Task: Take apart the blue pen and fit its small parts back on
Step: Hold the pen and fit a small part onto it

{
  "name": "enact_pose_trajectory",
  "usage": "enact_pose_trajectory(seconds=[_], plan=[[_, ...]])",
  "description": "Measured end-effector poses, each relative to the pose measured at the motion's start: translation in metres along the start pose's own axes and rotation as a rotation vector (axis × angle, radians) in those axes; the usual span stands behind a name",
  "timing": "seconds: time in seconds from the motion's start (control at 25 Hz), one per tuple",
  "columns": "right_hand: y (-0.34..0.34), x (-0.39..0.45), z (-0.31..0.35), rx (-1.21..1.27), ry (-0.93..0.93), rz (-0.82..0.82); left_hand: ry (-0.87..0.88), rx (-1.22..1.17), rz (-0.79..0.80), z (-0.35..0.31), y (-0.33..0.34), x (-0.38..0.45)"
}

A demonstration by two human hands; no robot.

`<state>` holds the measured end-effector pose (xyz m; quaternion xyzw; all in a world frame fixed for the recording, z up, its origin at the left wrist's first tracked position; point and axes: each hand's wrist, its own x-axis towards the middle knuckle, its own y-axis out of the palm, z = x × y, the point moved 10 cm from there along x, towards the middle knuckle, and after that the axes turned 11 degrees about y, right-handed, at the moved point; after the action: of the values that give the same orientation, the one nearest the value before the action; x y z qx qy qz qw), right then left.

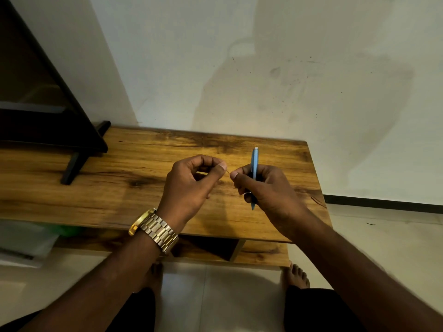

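Note:
My right hand (266,188) is closed around the blue pen (254,161), which stands nearly upright above the wooden table (119,188), its pale end cap up and its tip poking out below my fist. My left hand (191,185) hovers just to the left, thumb and forefinger pinched. A thin, small part (227,172) spans the gap between the two thumbs; it is too fine to tell what it is. A gold watch (153,230) is on my left wrist.
A dark stand with an angled foot (74,166) sits on the table's left end. The table's right edge (318,188) drops to a tiled floor. A white wall rises behind. My bare feet (297,275) are under the front edge, beside a lower shelf.

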<state>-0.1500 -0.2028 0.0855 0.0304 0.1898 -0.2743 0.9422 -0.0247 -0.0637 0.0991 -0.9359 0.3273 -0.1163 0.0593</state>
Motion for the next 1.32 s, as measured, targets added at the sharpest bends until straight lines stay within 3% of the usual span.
enact_pose_trajectory(seconds=[0.2, 0.36, 0.48, 1.32], plan=[[0.006, -0.003, 0.003, -0.016, 0.005, -0.014, -0.054, -0.183, -0.044, 0.006, 0.002, 0.001], [0.007, -0.011, 0.013, -0.334, -0.087, -0.079, -0.065, -0.416, -0.176, 0.006, -0.010, 0.006], [0.017, -0.016, 0.019, -0.513, -0.183, -0.080, -0.060, -0.489, -0.187, 0.005, -0.010, 0.007], [0.020, -0.016, 0.019, -0.552, -0.191, -0.037, 0.016, -0.375, -0.141, 0.003, -0.006, 0.007]])
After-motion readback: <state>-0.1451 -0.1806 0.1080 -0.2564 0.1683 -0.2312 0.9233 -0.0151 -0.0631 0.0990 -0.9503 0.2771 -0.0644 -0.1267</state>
